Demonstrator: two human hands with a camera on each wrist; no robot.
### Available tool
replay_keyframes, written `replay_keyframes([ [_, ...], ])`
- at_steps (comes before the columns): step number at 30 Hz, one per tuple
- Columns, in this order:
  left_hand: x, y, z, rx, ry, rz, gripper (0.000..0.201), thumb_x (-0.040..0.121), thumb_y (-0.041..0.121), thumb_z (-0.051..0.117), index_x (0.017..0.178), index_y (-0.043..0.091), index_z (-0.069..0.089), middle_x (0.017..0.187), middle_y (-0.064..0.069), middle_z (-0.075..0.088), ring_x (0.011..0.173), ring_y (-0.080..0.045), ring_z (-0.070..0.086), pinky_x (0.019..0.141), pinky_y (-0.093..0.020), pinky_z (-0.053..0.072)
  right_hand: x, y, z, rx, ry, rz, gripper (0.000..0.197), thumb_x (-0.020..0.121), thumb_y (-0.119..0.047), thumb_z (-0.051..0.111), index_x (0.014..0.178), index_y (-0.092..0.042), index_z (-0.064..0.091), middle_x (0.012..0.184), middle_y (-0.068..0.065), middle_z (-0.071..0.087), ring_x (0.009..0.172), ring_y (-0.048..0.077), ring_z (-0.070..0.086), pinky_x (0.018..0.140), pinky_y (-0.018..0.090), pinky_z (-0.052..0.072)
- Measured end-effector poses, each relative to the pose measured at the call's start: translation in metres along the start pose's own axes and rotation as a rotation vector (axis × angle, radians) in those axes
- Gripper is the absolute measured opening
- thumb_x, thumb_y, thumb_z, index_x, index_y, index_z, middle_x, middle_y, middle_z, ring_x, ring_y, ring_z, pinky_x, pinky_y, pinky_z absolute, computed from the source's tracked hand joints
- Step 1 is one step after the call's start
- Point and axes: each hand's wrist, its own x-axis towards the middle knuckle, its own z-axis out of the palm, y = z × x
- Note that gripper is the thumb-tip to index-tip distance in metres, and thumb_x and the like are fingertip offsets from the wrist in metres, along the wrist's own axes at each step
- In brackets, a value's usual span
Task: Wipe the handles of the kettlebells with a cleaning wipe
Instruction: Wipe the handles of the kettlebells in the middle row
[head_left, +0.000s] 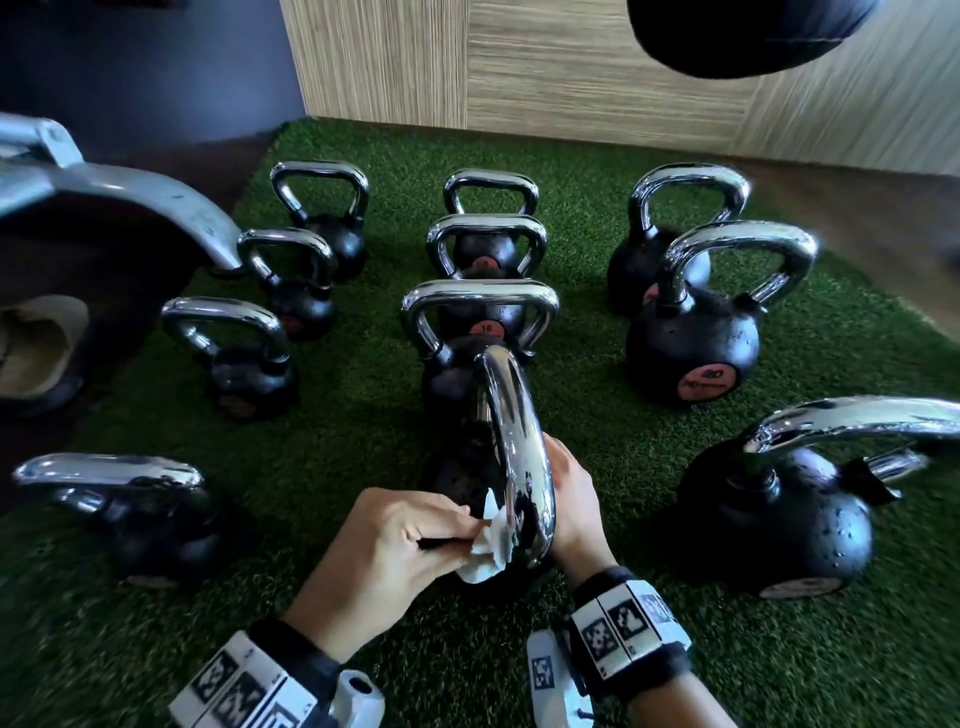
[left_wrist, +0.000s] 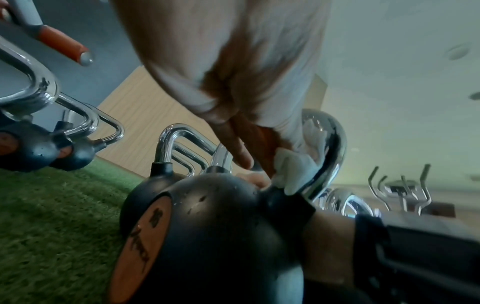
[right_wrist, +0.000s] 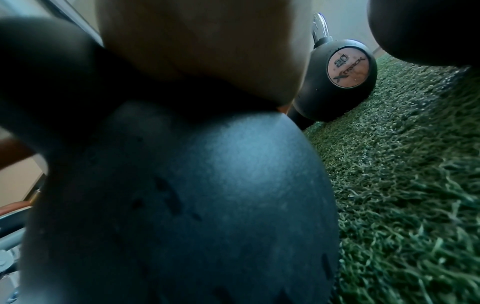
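Kettlebells (head_left: 691, 343) in three rows on turf mat (head_left: 363, 436). Nearest centre kettlebell (head_left: 457, 478): left hand (head_left: 395, 540) left of handle (head_left: 519, 447), right hand (head_left: 571, 499) right.

A large, rounded black rubber kettlebell body (right_wrist: 194, 205) fills the near view, blurred, with the right hand (right_wrist: 202, 51) pressed close above it. Beyond, a smaller black kettlebell with a pale round "20" label (right_wrist: 345, 70) sits on green artificial turf (right_wrist: 402, 164).
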Motion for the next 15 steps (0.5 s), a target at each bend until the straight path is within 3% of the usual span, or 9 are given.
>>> replay_keyframes([
  [3,0.000,-0.003,0.001,0.063,-0.020,-0.001,0.013,0.084,0.017,0.082,0.096,0.021,0.082,0.090,0.014,0.076,0.084,-0.001,0.073,0.070,-0.029,0.060,-0.001,-0.002,-0.001,0.005,-0.003,0.027,0.048,0.079,-0.044,0.054,0.123,-0.027,0.067,0.115,-0.012,0.063,0.111,0.010,0.060,0.094,0.026,0.046],
  [5,0.000,0.000,0.001,0.055,-0.012,-0.022,0.014,0.084,0.022,0.080,0.098,0.023,0.082,0.091,0.016,0.076,0.083,0.000,0.073,0.069,-0.025,0.059,-0.001,-0.004,-0.002,0.011,-0.016,0.042,0.038,0.091,-0.032,0.064,0.128,-0.024,0.065,0.120,-0.009,0.062,0.114,0.010,0.058,0.100,0.028,0.046],
  [7,0.001,0.002,-0.001,0.025,0.006,-0.080,0.015,0.085,0.029,0.080,0.099,0.026,0.083,0.090,0.018,0.077,0.083,-0.001,0.074,0.070,-0.026,0.059,0.002,-0.001,-0.005,0.016,-0.075,0.043,0.037,0.092,-0.022,0.069,0.129,-0.023,0.065,0.125,-0.005,0.066,0.115,0.011,0.060,0.104,0.034,0.048],
  [9,0.005,0.005,-0.005,-0.062,0.045,-0.189,0.016,0.084,0.031,0.080,0.098,0.025,0.083,0.089,0.012,0.079,0.082,-0.008,0.075,0.074,-0.029,0.059,0.004,0.001,-0.013,-0.052,-0.109,0.015,0.034,0.089,-0.031,0.071,0.122,-0.028,0.070,0.118,-0.007,0.073,0.106,0.006,0.065,0.096,0.033,0.052],
  [11,0.012,0.010,-0.011,-0.214,0.090,-0.296,0.016,0.083,0.028,0.079,0.097,0.020,0.084,0.090,0.003,0.080,0.084,-0.017,0.077,0.079,-0.026,0.058,0.003,-0.004,-0.028,-0.063,0.002,-0.054,0.024,0.088,-0.037,0.072,0.111,-0.031,0.075,0.103,-0.012,0.077,0.095,0.003,0.070,0.086,0.032,0.056],
  [13,0.021,0.019,-0.017,-0.350,0.197,-0.352,0.015,0.080,0.022,0.076,0.092,0.017,0.084,0.088,0.002,0.081,0.084,-0.008,0.075,0.077,-0.017,0.054,-0.007,-0.021,-0.047,0.052,0.197,-0.138,0.011,0.090,-0.028,0.075,0.100,-0.030,0.078,0.094,-0.011,0.077,0.086,0.008,0.073,0.079,0.027,0.058],
  [15,0.031,0.034,-0.023,-0.503,0.296,-0.415,0.012,0.076,0.018,0.073,0.081,0.013,0.083,0.083,0.003,0.079,0.080,-0.002,0.071,0.071,-0.013,0.054,-0.020,-0.046,-0.066,0.110,0.328,-0.294,0.020,0.088,-0.014,0.076,0.098,-0.031,0.079,0.093,-0.010,0.075,0.081,0.009,0.072,0.074,0.021,0.056],
])
